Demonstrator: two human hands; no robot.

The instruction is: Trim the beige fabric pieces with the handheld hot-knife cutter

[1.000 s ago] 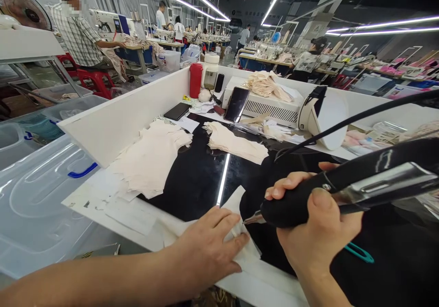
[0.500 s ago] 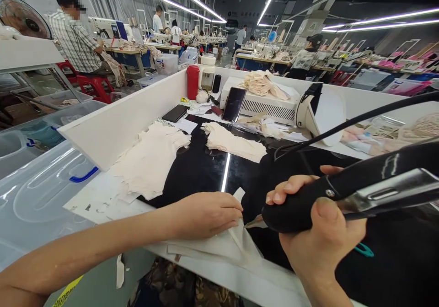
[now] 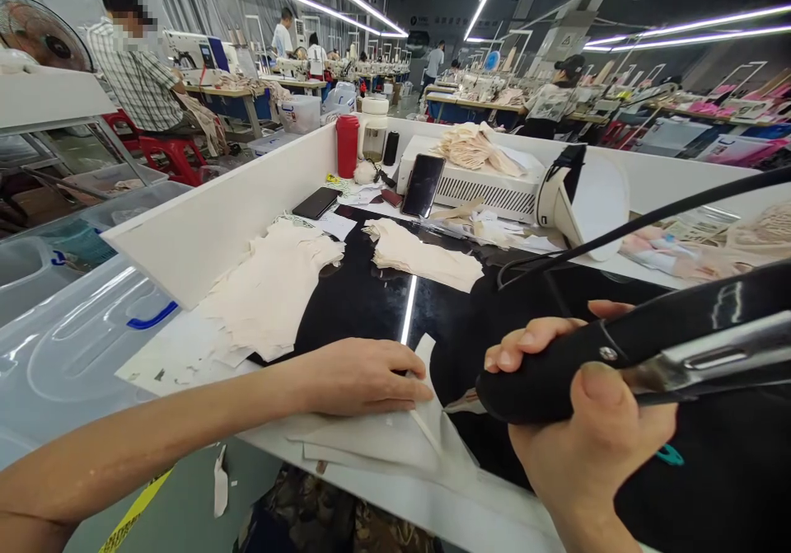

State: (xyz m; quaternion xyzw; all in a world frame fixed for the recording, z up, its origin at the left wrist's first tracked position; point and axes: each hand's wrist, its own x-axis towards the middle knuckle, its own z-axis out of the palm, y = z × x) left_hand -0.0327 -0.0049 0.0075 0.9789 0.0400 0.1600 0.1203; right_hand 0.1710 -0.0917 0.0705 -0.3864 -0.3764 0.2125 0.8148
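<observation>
Fabric stacks (image 3: pixel 272 289), phone (image 3: pixel 423 185) behind cutter (image 3: pixel 618 355); cord (image 3: pixel 618 231) overhead.

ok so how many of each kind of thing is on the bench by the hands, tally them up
stacks of cream fabric pieces: 2, one at, one at
phones: 2, one flat, one propped
red bottle: 1
black handheld cutter in the right hand: 1
white piece under the left hand: 1
total: 7

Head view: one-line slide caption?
Right hand grips black corded cutting tool; left hand presses white fabric piece on black table.
</observation>
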